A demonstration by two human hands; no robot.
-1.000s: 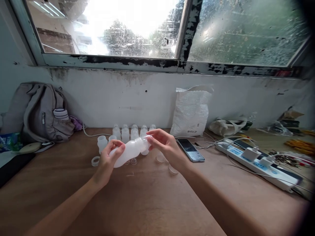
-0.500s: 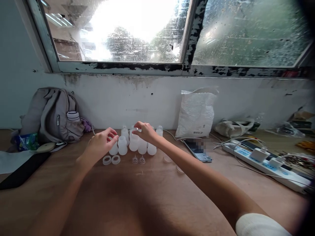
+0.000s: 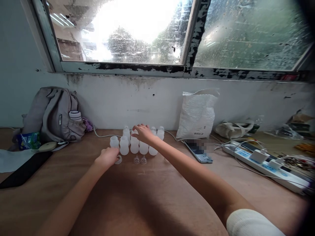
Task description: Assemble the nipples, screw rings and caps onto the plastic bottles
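Several frosted white bottles [image 3: 124, 146] stand in rows on the brown table. My left hand [image 3: 107, 157] is low at the front left of them, its fingers bent down at a white ring [image 3: 118, 160]; whether it grips anything is hidden. Over the middle bottles reaches my right hand [image 3: 142, 133], fingers curved around the top of a bottle in the back part of the group; the exact contact is too small to make out. Two clear nipple-like pieces [image 3: 136, 160] lie in front of the bottles.
At the left are a grey backpack [image 3: 57, 114] and a black flat case [image 3: 27, 170]. A white padded bag [image 3: 197, 114] leans on the wall, with a phone [image 3: 199, 151] before it. Farther right lie a power strip [image 3: 270, 166] and cables.
My left hand has moved down from beside the bottles to the rings, uncovering the leftmost bottle. My right hand stays over the bottles. The view has shifted slightly.
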